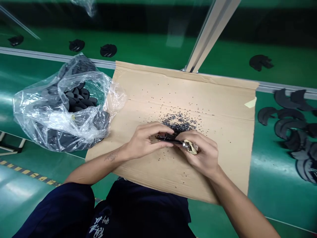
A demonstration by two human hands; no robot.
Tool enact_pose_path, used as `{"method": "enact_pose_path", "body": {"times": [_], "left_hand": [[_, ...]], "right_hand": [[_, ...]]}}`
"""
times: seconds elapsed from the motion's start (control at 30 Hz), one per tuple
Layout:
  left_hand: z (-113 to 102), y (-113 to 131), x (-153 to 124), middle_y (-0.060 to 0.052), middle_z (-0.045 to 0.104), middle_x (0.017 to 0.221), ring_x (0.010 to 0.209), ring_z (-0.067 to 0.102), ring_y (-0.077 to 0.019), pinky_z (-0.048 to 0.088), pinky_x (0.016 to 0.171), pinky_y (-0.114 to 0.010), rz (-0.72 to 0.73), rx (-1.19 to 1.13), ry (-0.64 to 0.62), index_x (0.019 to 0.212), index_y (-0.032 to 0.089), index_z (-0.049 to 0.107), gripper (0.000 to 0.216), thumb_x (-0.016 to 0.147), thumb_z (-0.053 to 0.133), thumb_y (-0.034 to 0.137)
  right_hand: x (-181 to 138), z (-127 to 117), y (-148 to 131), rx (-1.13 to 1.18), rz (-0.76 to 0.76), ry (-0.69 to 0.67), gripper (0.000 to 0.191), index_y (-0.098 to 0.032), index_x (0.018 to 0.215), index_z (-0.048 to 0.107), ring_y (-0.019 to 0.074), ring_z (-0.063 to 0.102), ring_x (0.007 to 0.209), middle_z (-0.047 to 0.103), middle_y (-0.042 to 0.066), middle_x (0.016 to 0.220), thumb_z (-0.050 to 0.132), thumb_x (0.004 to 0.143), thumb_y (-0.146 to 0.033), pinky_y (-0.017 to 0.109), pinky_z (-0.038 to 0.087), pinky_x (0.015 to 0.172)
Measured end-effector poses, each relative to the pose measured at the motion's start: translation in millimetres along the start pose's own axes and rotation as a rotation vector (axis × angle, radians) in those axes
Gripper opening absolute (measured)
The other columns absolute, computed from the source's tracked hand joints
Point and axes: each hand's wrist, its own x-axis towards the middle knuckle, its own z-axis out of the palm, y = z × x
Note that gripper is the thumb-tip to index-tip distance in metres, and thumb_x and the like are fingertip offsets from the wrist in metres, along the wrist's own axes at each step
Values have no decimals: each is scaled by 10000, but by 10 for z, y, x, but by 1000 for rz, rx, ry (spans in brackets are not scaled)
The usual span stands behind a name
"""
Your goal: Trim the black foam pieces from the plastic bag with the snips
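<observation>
My left hand (148, 137) is closed, pinching a thin dark plastic piece (163, 138) between thumb and fingers. My right hand (201, 150) curls around a small tool with a rounded shiny metal end and pale wrapping (189, 146). The tool's kind cannot be made out, since the fingers cover most of it. Both hands meet over a cardboard sheet (223, 115), and the dark piece reaches from the left fingers to the right ones. Just beyond the fingertips lies a heap of tiny black bits (180, 123), with more scattered around it.
To the left stands a clear plastic bag (96, 124) holding many dark rounded pieces (80, 99). Curved black pieces (288, 124) lie spread on the green table (267, 185) at right. Behind the cardboard rises a metal post (210, 36); several black pieces (108, 50) sit beyond the rail.
</observation>
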Motion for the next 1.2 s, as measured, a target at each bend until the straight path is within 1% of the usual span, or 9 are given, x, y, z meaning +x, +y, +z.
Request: {"method": "enact_pose_path", "body": {"times": [0.13, 0.33, 0.47, 0.63, 0.73, 0.8, 0.9, 1.07, 1.2], "left_hand": [[-10, 25, 11, -72, 766, 1008, 944, 725, -154, 617, 838, -287, 27, -79, 37, 1148, 189, 720, 299, 874, 764, 300], [-51, 40, 18, -99, 769, 1063, 988, 727, -178, 623, 862, -335, 101, -74, -30, 1290, 193, 661, 350, 943, 674, 232], [-83, 63, 30, -73, 790, 986, 911, 746, -164, 623, 821, -293, 100, -85, -14, 1224, 205, 704, 305, 920, 696, 182], [-84, 66, 31, -100, 788, 1008, 931, 749, -169, 628, 836, -303, 69, -70, -54, 1200, 156, 702, 253, 960, 644, 208], [-70, 57, 13, -84, 796, 975, 900, 755, -160, 628, 811, -280, 87, -84, -3, 1167, 165, 717, 241, 928, 687, 181], [-61, 54, 3, -75, 800, 966, 891, 759, -163, 632, 804, -282, 88, -90, 19, 1177, 184, 718, 262, 916, 700, 173], [-53, 48, -4, -83, 799, 995, 920, 761, -171, 635, 828, -302, 89, -102, 0, 1218, 195, 707, 283, 939, 665, 172], [-63, 25, -6, -88, 801, 987, 901, 763, -169, 635, 807, -292, 95, -92, 8, 1181, 187, 725, 271, 912, 701, 165], [-75, 20, -6, -87, 797, 1033, 935, 762, -169, 635, 838, -309, 110, -92, -31, 1214, 203, 709, 272, 950, 651, 175]], "right_hand": [[-21, 17, 16, 52, -33, 28, 182, -235, 955, 678, 180, 727, 788, 751, 52, 889, 701, 846, -92, 312, 589, 702], [-41, 54, -8, 58, 20, 32, 137, -245, 941, 676, 195, 727, 784, 754, 59, 881, 698, 858, -139, 333, 596, 698], [-42, 59, -19, 69, 32, 13, 120, -243, 931, 680, 190, 721, 775, 753, 62, 893, 708, 856, -153, 328, 589, 684], [-36, 52, -12, 53, 33, 14, 147, -243, 928, 681, 184, 707, 750, 742, 50, 856, 730, 838, -138, 319, 577, 660], [-34, 51, -6, 61, 12, -4, 173, -239, 944, 675, 179, 704, 753, 737, 53, 869, 725, 833, -116, 311, 573, 651], [-32, 48, -7, 65, 19, -8, 156, -239, 943, 671, 182, 703, 749, 739, 57, 873, 713, 844, -126, 316, 574, 643], [-29, 43, -9, 54, 28, -15, 151, -244, 937, 667, 180, 699, 736, 734, 53, 858, 701, 848, -127, 314, 570, 637], [-20, 38, -8, 57, 12, -23, 167, -245, 936, 666, 178, 704, 744, 736, 52, 864, 707, 839, -115, 306, 571, 654], [-9, 21, -16, 47, 32, -48, 127, -241, 932, 674, 185, 705, 738, 739, 59, 862, 699, 852, -145, 316, 577, 655]]}}
